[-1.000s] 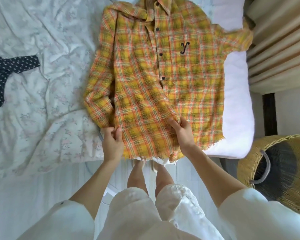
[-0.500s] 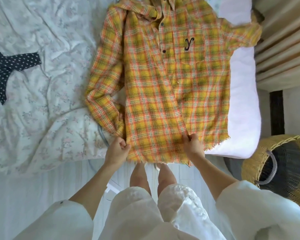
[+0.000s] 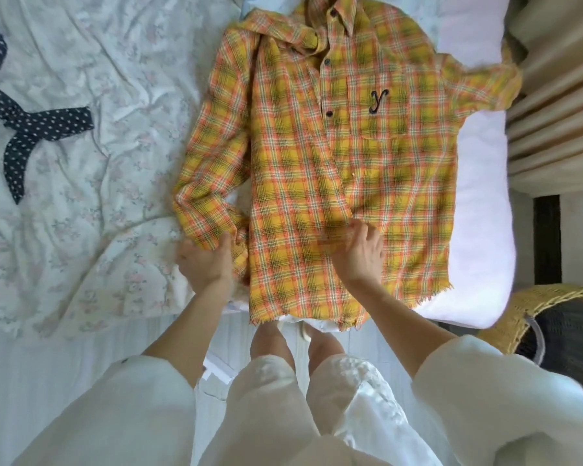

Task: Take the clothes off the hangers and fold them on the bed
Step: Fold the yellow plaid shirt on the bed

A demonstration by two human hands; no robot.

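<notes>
A yellow-orange plaid flannel shirt (image 3: 334, 183) lies at the bed's (image 3: 478, 183) near edge; the left hand (image 3: 205, 264) pinches its cuff, and the right hand (image 3: 360, 253) rests spread on its front.

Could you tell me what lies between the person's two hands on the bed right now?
In the head view, the lower front of the plaid shirt spans the stretch between the left hand and the right hand, lying on the bed.

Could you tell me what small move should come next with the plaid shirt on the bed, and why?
Probably fold the sleeve inward across the front. The yellow-and-orange plaid shirt lies flat, face up; the left hand holds the cuff of the sleeve lying beside the body, and the right hand rests on the placket.
</notes>
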